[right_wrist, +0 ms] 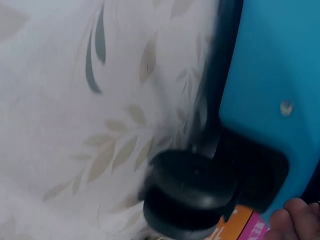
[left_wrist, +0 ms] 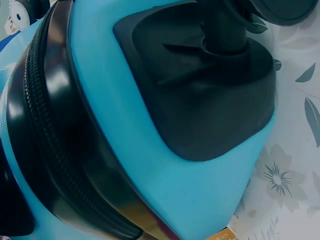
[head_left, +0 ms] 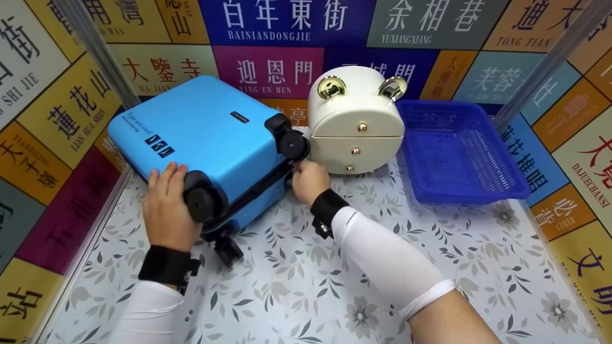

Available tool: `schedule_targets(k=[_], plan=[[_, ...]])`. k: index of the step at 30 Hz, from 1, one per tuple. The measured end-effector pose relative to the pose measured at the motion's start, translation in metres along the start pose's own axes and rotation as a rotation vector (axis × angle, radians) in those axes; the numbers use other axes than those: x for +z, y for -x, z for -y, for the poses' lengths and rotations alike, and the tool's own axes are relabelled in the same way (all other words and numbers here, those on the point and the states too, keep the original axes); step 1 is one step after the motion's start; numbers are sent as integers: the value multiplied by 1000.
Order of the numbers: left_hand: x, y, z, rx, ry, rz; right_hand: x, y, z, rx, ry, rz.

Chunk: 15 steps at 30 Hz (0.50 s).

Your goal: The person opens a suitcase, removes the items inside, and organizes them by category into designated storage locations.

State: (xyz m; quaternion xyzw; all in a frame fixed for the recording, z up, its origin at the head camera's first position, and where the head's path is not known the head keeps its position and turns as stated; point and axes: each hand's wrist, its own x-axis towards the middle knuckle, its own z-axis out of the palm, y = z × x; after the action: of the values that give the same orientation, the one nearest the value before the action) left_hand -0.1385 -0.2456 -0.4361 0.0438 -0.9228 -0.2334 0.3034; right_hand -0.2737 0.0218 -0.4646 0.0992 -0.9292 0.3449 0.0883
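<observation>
A light blue hard-shell suitcase (head_left: 191, 134) lies flat, with its black wheels and dark zipper band (head_left: 258, 186) facing me. My left hand (head_left: 169, 205) rests beside the near-left wheel (head_left: 203, 198), its fingers laid fairly straight over the shell's edge. At the band's far right end, under the other upper wheel (head_left: 292, 144), my right hand (head_left: 311, 181) has its fingers curled. It seems to pinch a zipper pull there, mostly hidden by the fingers. In the left wrist view the zipper (left_wrist: 45, 115) runs shut along the visible stretch. Curled fingers (right_wrist: 295, 220) show at the right wrist view's corner.
A cream drawer box (head_left: 356, 119) with gold ears and knobs stands right of the suitcase, close to my right hand. Beside it sits a blue plastic basket (head_left: 464, 191). Printed wall panels (head_left: 267, 71) enclose the back and sides. The tabletop (head_left: 287, 286) is leaf-patterned.
</observation>
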Motion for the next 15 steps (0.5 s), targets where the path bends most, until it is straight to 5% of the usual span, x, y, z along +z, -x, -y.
schedule_targets(k=[15], plan=[[10, 2, -20, -63, -31, 4, 4, -11, 2, 2, -61, 85]])
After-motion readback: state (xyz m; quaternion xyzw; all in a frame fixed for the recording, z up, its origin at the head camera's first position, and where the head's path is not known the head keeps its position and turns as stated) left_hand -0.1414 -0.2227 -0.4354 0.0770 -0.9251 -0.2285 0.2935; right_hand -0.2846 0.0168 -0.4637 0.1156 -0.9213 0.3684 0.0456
